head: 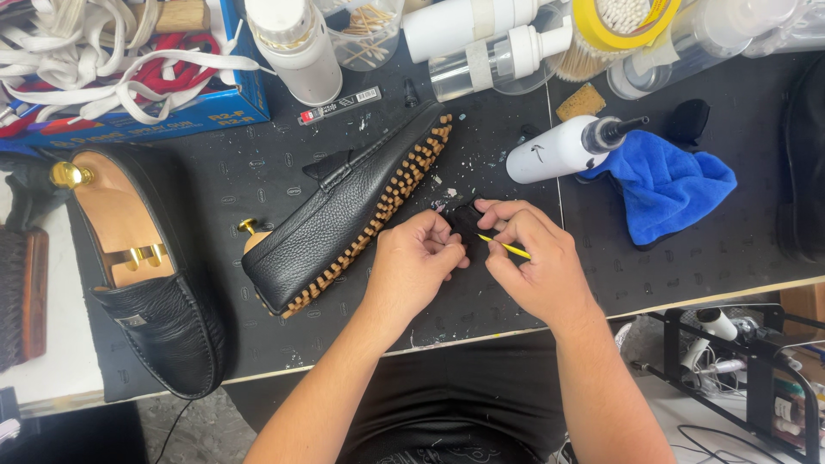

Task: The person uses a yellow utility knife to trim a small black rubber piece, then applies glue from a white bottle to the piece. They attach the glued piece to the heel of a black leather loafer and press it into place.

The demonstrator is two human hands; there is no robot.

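My left hand (pixel 414 262) and my right hand (pixel 537 258) meet over a dark work mat (pixel 481 301). Between their fingertips is a small black piece (pixel 468 221), pinched by my left hand. My right hand grips a thin yellow stick (pixel 507 247), its tip at the black piece. A black leather loafer (pixel 344 215) lies on its side just left of my hands, its tan nubbed sole turned toward them. A second black loafer (pixel 150 275) with a wooden shoe tree lies at the far left.
A white squeeze bottle (pixel 563 148) lies beside a blue cloth (pixel 666 185) at the right. Pump bottles, cotton swabs and yellow tape crowd the back edge. A blue box (pixel 172 112) of laces sits back left; a brush (pixel 21 296) lies far left.
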